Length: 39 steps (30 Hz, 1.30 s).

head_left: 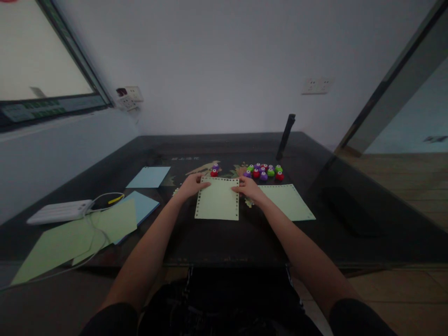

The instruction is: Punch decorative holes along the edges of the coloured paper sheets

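A pale green sheet of paper (217,199) with holes punched along its top and sides is held in front of me by both hands. My left hand (192,185) grips its upper left edge, thumb on the face and fingers behind. My right hand (249,188) pinches the upper right edge the same way. Just past the sheet sits a small pair of toys, a red one (214,173) and a purple one (216,166), each with an eye. A second punched green sheet (289,201) lies flat, partly under my right forearm.
Several red, green and purple eyed toys (263,171) cluster behind my right hand. A black upright stand (286,136) rises at the table's back. At left lie a light blue sheet (150,177), more green sheets (80,231), a white power bank (60,211) and its cable.
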Available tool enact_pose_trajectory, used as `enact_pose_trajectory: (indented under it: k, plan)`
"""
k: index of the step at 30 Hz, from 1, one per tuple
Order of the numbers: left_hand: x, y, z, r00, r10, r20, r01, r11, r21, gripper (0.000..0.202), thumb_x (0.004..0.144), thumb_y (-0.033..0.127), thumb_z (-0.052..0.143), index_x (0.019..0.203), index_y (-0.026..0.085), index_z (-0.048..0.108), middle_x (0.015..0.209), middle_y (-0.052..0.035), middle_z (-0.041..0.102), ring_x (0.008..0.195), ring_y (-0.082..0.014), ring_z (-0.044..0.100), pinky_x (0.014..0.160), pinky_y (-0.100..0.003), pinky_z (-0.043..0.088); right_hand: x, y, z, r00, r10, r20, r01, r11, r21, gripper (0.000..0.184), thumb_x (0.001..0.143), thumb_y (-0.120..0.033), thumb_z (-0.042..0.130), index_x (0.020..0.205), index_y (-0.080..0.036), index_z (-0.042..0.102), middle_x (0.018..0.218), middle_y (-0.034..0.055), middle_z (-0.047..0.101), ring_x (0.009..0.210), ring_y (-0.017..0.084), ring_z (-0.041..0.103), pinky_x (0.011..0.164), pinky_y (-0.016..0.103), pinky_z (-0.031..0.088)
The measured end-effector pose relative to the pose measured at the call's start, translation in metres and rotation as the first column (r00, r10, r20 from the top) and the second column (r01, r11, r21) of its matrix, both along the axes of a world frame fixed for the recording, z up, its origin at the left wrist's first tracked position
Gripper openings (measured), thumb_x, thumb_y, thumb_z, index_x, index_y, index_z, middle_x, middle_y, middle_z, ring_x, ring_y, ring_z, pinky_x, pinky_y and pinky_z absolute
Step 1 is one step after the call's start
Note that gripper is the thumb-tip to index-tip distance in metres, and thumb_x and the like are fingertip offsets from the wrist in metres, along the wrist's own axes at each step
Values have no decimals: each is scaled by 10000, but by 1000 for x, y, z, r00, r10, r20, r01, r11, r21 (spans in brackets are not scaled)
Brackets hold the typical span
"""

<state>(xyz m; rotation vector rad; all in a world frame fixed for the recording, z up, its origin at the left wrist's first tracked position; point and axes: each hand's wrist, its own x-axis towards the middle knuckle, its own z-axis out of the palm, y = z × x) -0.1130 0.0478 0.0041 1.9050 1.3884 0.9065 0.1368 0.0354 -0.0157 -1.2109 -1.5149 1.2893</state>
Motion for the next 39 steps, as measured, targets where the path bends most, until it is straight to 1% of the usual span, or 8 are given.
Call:
enact_pose_trajectory:
  k: [4,10,16,23,29,33,36,39]
  plan:
    - [2,-3,6,953,43,301,-8,993,-115,331,690,353,673,949,149,641,881,-95,702,753,-188,635,669,-300,495,4,-7,8,993,58,-106,-66,995,-79,318,620,-155,734,915,-152,612,692,23,680,512,116,559,422,211,395]
    - [8,-7,6,896,59,440,29,981,-190,334,765,369,616,1033,169,623,1025,-111,691,834,-183,659,691,-287,521,9,-6,12,976,-5,-219,-5,999,-43,222,610,-203,752,800,-129,664,724,52,707,612,158,636,616,296,513]
    - [17,-20,13,909,-127,397,250,929,-274,251,760,306,631,942,140,674,969,-121,711,865,-210,664,749,-327,530,14,-4,19,961,-71,-267,90,994,61,291,623,-276,749,874,-148,675,849,68,712,741,171,652,774,357,515]
    - [24,-25,15,957,-162,242,210,959,-189,234,734,290,662,920,152,691,958,-99,718,868,-216,655,754,-332,526,13,-5,22,954,-111,-278,147,982,114,337,578,-355,777,834,-163,668,834,57,706,768,182,645,764,353,503]
    - [14,-10,5,956,-55,289,98,986,-136,255,720,333,682,878,133,692,879,-86,721,817,-211,658,724,-308,520,11,-6,22,935,-208,-288,252,959,126,401,665,-559,669,790,-178,653,720,26,673,637,150,607,548,252,448]
    - [6,-1,5,833,142,534,-86,988,-128,311,686,369,706,873,122,670,803,-58,707,729,-188,651,607,-262,514,4,3,11,958,-166,-232,181,983,43,433,748,-594,575,783,-167,637,709,56,680,577,123,598,479,209,401]
    - [3,0,11,698,256,669,-200,966,-162,352,681,347,707,950,128,649,909,-62,703,715,-150,639,575,-225,508,-9,18,3,991,-102,-86,106,993,49,371,773,-524,588,718,-161,637,679,55,671,541,114,579,485,216,416]
    - [2,-2,15,636,291,715,-246,954,-170,362,678,319,710,983,139,638,986,-68,695,756,-143,640,577,-208,512,-28,37,1,984,-107,141,90,988,123,276,789,-428,608,705,-166,631,669,45,671,545,129,584,535,250,449]
